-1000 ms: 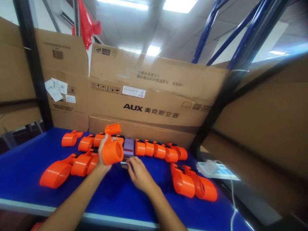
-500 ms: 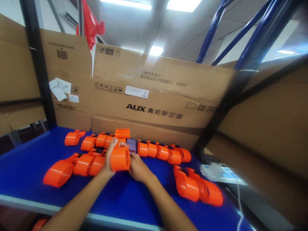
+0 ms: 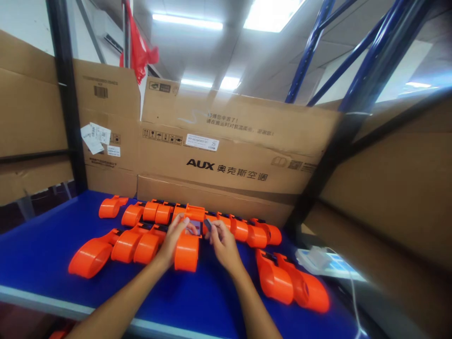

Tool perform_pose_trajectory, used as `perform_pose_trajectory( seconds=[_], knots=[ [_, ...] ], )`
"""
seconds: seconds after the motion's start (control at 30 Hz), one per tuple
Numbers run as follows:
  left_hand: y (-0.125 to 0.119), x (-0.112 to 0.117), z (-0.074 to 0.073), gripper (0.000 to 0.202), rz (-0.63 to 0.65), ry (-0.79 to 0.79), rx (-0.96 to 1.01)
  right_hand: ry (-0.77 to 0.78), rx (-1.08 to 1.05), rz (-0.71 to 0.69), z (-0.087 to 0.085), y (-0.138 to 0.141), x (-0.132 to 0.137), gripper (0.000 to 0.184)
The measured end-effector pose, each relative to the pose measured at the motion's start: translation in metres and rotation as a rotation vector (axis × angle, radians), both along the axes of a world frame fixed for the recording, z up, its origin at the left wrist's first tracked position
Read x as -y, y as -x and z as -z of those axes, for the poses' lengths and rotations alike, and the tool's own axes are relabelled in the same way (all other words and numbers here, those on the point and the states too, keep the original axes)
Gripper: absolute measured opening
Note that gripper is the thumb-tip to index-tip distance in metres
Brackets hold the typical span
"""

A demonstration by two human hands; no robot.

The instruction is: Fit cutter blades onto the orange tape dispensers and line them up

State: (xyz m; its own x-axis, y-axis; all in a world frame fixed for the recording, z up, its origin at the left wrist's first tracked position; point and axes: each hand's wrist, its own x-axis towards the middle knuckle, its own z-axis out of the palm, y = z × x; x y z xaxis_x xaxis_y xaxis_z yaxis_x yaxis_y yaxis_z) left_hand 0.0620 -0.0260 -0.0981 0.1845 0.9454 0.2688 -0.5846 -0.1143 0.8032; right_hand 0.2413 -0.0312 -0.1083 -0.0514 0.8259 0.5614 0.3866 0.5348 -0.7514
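An orange plastic tape dispenser (image 3: 187, 249) lies on the blue table (image 3: 38, 263) at the centre. My left hand (image 3: 173, 238) is wrapped round its upper left side. My right hand (image 3: 221, 242) pinches a small dark part (image 3: 207, 225) just above the dispenser's right side. Behind the hands lies a small rectangular screen-like thing (image 3: 195, 227), mostly hidden.
Several more orange dispensers lie in a back row (image 3: 243, 230), in a group at the left (image 3: 116, 245) and as a pair at the right (image 3: 289, 285). Cardboard boxes (image 3: 226, 160) wall the back. A white device with a cable (image 3: 316, 259) sits at the right edge.
My left hand has lowered the orange dispenser from the air onto the table. My right hand has lifted off the table and now pinches a small dark part.
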Motion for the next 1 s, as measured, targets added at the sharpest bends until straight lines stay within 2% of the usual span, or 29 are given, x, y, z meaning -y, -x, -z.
perform_pose_trajectory(
  seconds=[0.17, 0.33, 0.57, 0.8, 1.0],
  knots=[
    [-0.0042, -0.0009, 0.0074, 0.035, 0.016, 0.023, -0.079, 0.031, -0.415, 0.044, -0.0046, -0.0057, -0.0058, 0.033],
    [-0.0055, 0.0013, 0.0058, 0.039, -0.005, 0.039, -0.116, 0.085, -0.618, 0.006, -0.0064, -0.0091, -0.0081, 0.032],
    [-0.0053, -0.0029, 0.008, 0.04, 0.018, 0.074, -0.151, 0.103, -0.676, -0.075, -0.0064, -0.008, -0.0071, 0.032],
    [-0.0054, -0.0007, 0.0074, 0.034, 0.018, 0.054, -0.128, 0.088, -0.658, -0.066, -0.008, -0.0065, -0.0052, 0.032],
    [-0.0064, -0.0049, 0.0116, 0.042, 0.023, 0.148, -0.095, 0.089, -0.619, -0.049, -0.01, -0.0046, -0.002, 0.031]
  ],
)
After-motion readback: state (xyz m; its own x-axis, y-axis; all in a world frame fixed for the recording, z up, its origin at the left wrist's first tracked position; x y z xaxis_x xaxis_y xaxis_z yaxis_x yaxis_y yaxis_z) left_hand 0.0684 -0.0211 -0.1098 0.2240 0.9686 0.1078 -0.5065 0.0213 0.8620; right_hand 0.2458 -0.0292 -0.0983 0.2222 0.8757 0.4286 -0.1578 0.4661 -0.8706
